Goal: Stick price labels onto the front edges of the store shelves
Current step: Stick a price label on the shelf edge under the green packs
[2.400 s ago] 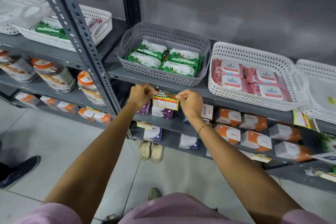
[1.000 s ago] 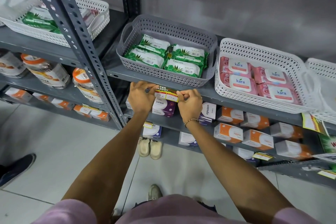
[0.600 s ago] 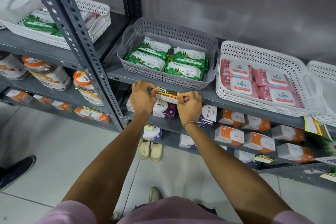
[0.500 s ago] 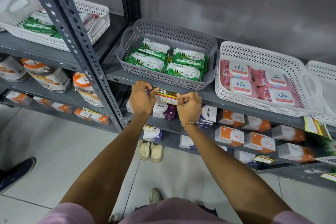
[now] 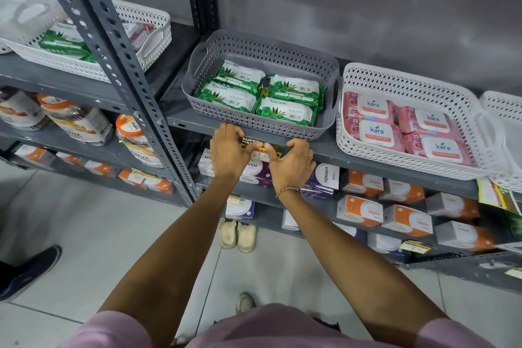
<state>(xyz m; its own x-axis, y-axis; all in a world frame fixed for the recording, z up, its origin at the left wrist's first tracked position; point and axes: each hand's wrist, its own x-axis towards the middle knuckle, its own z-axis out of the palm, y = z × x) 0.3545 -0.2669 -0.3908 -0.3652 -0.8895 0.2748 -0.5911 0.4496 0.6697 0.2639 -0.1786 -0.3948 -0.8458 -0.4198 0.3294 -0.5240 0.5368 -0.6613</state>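
Note:
A small yellow, red and green price label (image 5: 261,148) lies against the front edge of the grey shelf (image 5: 367,157), just below the grey basket (image 5: 262,126) of green wipe packs. My left hand (image 5: 228,150) presses on the label's left part with its thumb. My right hand (image 5: 291,162) presses on its right part, thumb on the label and fingers hooked over the shelf edge. Both hands cover most of the label; only its middle shows.
A white basket (image 5: 406,162) of pink wipe packs stands to the right, a second white basket (image 5: 93,70) to the left past the perforated upright post (image 5: 124,76). Boxes fill the lower shelves. Other labels (image 5: 491,195) hang at the right. A dark shoe (image 5: 25,271) is on the floor at left.
The label went from hanging below the shelf edge, held at both ends, to lying against the edge. My thumbs have moved inward over it.

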